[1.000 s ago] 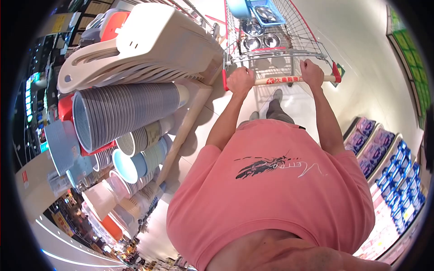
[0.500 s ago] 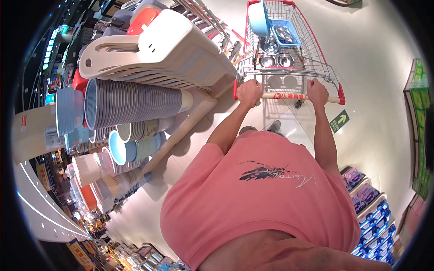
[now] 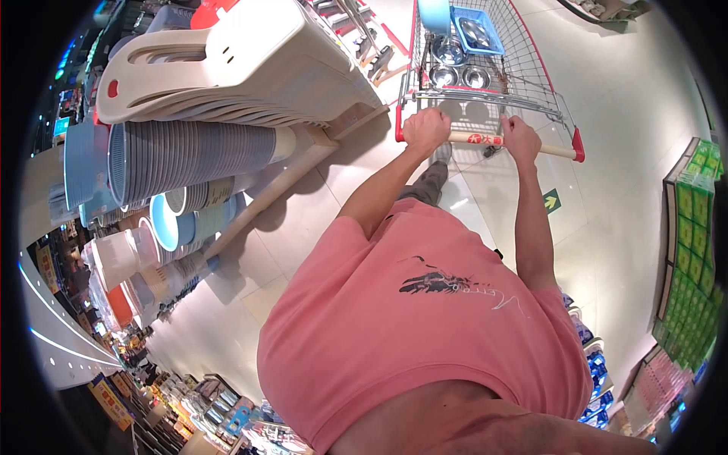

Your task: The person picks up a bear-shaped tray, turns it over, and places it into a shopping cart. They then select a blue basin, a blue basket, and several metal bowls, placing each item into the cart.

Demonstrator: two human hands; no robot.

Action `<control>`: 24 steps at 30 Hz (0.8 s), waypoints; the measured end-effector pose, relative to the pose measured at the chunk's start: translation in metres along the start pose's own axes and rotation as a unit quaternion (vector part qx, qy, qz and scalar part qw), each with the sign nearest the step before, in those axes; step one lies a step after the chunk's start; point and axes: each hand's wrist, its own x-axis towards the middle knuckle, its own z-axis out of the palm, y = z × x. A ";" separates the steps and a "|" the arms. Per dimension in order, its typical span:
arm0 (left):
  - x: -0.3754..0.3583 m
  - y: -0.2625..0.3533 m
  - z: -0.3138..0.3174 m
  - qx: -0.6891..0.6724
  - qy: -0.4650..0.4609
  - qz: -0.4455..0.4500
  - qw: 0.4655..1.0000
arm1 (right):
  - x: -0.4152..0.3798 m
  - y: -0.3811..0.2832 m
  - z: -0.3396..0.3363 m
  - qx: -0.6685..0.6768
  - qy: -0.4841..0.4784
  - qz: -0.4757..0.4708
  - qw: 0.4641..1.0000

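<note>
Both of my hands grip the pale handle (image 3: 557,150) of a shopping cart, with fingers wrapped round it. My left hand (image 3: 427,129) is near the handle's left end, and my right hand (image 3: 521,141) holds it right of the printed red lettering. Inside the wire cart (image 3: 528,67) lie shiny metal bowls (image 3: 449,51). A light blue basket (image 3: 493,39) holds more metal ware, and a blue basin (image 3: 434,15) stands beside it, cut off by the top edge.
On the left are stacked beige plastic chairs (image 3: 258,57), grey baskets (image 3: 189,155) and blue tubs (image 3: 173,224) on a low platform. Green packages (image 3: 690,258) fill a display at the right. A green arrow sign (image 3: 551,201) marks the floor.
The chairs and tubs have shifted left in view, and the green display shows more fully. A leg now shows stepping forward under the cart handle. Both hands stay on the handle.
</note>
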 end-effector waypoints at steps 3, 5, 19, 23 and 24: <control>0.021 0.021 0.007 -0.032 0.020 -0.001 0.999 | 0.036 0.013 -0.011 -0.014 -0.008 -0.008 1.000; 0.038 0.035 0.012 -0.047 0.018 -0.003 0.999 | 0.064 0.020 -0.018 -0.015 -0.025 -0.001 1.000; 0.147 0.102 0.021 -0.060 -0.099 0.103 0.988 | 0.207 0.042 -0.041 -0.130 0.125 -0.053 0.982; 0.175 0.107 0.011 0.002 -0.160 0.105 0.981 | 0.232 0.033 -0.056 -0.110 0.124 -0.130 0.978; 0.184 0.107 0.010 -0.027 -0.190 0.074 0.979 | 0.241 0.030 -0.059 -0.088 0.151 -0.178 0.968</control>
